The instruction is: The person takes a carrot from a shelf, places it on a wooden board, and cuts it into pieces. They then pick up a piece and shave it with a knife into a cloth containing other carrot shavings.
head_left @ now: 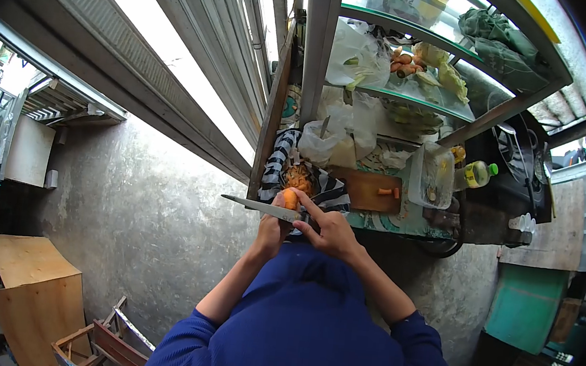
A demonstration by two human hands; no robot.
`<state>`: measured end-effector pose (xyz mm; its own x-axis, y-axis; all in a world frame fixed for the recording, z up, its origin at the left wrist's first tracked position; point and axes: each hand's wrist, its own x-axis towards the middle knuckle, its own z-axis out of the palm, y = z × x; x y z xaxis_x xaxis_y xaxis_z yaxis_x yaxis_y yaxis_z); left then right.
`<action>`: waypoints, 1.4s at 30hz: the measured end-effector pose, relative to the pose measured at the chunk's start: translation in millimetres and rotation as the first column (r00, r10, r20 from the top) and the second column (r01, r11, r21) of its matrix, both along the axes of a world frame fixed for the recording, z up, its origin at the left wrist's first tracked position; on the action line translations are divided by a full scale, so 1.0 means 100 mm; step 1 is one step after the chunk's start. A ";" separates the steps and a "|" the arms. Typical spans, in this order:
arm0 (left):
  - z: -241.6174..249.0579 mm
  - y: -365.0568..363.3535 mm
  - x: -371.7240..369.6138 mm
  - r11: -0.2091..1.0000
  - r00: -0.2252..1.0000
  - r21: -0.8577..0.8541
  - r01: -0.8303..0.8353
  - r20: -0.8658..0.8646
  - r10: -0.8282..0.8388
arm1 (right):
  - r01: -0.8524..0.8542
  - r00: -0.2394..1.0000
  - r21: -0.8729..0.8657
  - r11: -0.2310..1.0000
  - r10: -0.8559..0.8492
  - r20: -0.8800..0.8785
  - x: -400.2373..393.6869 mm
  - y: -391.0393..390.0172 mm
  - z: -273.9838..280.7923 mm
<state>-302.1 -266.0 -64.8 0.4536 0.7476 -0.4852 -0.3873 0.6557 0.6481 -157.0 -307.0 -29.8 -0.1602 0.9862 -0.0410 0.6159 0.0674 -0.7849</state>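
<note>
My left hand is closed around an orange carrot, held in front of my chest at the counter's near edge. The fingers of my right hand wrap the handle end of a knife; its blade points left and crosses in front of the carrot. My right fingertips reach close to the carrot, though contact is hard to make out. Just beyond, orange peelings lie on a black-and-white striped plastic bag. Carrot pieces rest on a brown cutting board to the right.
Right of the board stands a clear plastic container, then a bottle with a green cap. A glass-shelved cabinet rises behind, holding vegetables and plastic bags. Metal shutters are at left; a wooden chair stands at lower left.
</note>
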 end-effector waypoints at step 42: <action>0.07 0.07 0.06 0.981 0.992 0.194 -0.031 0.122 0.007 | 0.085 0.937 -0.023 0.996 -0.088 -0.337 -0.03 0.09 -0.03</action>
<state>-296.5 -259.5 -57.5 0.4846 0.8314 -0.2721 -0.4814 0.5131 0.7106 -160.1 -297.8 -32.4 -0.0803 0.9967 -0.0074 0.3180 0.0186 -0.9479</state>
